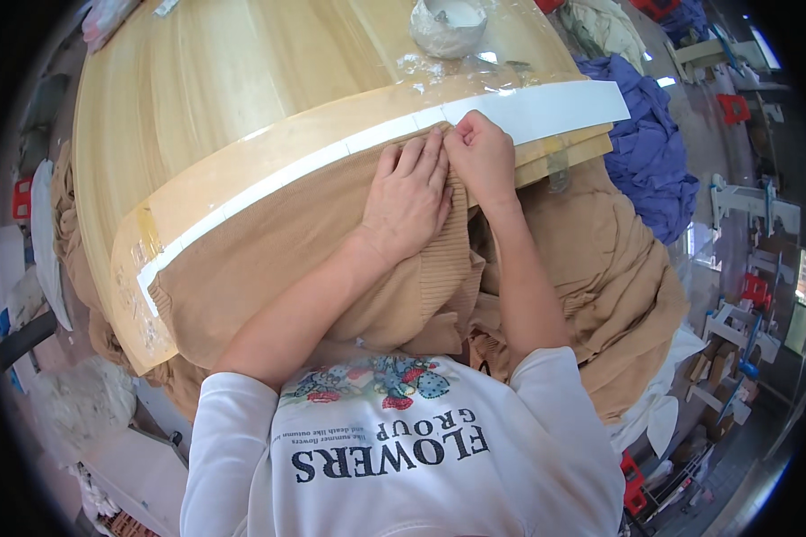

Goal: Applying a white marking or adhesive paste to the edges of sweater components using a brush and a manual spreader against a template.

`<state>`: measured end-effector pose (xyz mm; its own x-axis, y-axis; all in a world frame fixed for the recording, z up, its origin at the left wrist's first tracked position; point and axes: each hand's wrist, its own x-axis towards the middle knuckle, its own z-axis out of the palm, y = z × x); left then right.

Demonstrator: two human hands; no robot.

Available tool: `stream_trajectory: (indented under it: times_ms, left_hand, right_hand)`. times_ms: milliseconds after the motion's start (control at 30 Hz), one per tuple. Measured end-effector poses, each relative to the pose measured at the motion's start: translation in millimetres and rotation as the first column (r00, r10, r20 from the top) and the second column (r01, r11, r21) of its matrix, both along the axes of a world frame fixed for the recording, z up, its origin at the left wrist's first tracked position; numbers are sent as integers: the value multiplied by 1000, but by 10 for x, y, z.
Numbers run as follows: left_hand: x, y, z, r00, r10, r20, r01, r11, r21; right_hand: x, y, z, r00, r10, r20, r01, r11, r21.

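Knit stretches left from my hands, long edge along the white strip just beyond; my left hand presses it flat, while my right hand, nearer its ribbed end, pinches its edge.

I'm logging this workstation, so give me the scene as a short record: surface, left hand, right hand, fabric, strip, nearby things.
Surface: pale wood-grain table
Left hand: laid flat on tan knit fabric
Right hand: closed, apparently pinching the fabric's upper right corner
Fabric: ribbed along its right side
Strip: long, curved, flat white strip along the fabric's upper edge
Nearby: rounded whitish bowl beyond the hands; crumpled purple-blue cloth heap to the right
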<state>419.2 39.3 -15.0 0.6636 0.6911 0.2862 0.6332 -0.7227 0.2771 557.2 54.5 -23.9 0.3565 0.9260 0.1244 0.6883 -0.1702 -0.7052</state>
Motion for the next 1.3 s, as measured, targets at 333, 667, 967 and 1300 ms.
stream_trajectory:
  times_ms: [333, 667, 967, 1300]
  left_hand:
    - [64, -267, -152, 981, 41, -189, -27, 997, 78]
    - [43, -231, -142, 993, 47, -108, -34, 992, 121]
    - [70, -230, -165, 995, 26, -101, -15, 994, 104]
    - [31, -208, -173, 996, 39, -75, -31, 994, 106]
  right_hand:
    - [164, 74, 50, 911, 354, 212, -273, 902, -334]
    - [-47, 650, 988, 809, 142, 571, -330, 913, 240]
    - [275, 1293, 550, 873, 158, 462, -273, 942, 194]
    - [326, 1334, 951, 872, 313, 376, -289, 950, -119]
